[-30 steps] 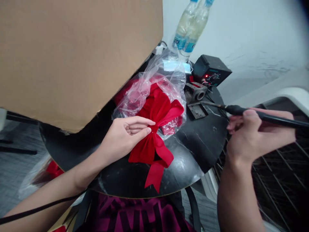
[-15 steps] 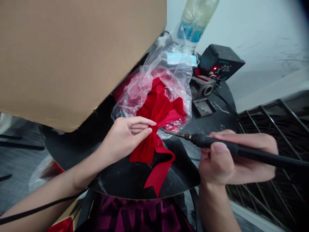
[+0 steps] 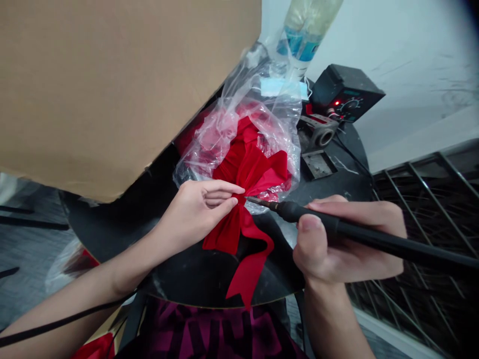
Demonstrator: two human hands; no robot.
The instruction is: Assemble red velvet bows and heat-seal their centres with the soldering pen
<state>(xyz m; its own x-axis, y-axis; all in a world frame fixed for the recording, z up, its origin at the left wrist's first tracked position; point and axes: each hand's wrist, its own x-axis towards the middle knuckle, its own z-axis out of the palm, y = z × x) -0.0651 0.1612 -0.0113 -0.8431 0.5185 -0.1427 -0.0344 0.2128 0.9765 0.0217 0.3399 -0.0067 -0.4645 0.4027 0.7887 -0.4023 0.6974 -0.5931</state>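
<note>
A red velvet ribbon bow (image 3: pixel 228 234) lies on a black round tabletop (image 3: pixel 209 279), its upper loop resting on a clear plastic bag (image 3: pixel 239 134). My left hand (image 3: pixel 198 212) lies on the bow, its fingertips pressing beside the knot. My right hand (image 3: pixel 337 249) is shut around a black soldering iron (image 3: pixel 374 239). The iron's thin metal tip comes to the bow's knot, right next to my left fingertips. I cannot tell whether the tip touches the ribbon.
A large cardboard sheet (image 3: pixel 112 89) covers the upper left. Behind the bag stand a soldering station (image 3: pixel 346 94), a metal iron holder (image 3: pixel 322 139) and a plastic bottle (image 3: pixel 303 35). A black wire rack (image 3: pixel 422 309) lies to the right.
My right hand has carried the iron left and down from the table's right side, bringing the tip to the knot. My left hand and the bow have stayed in place.
</note>
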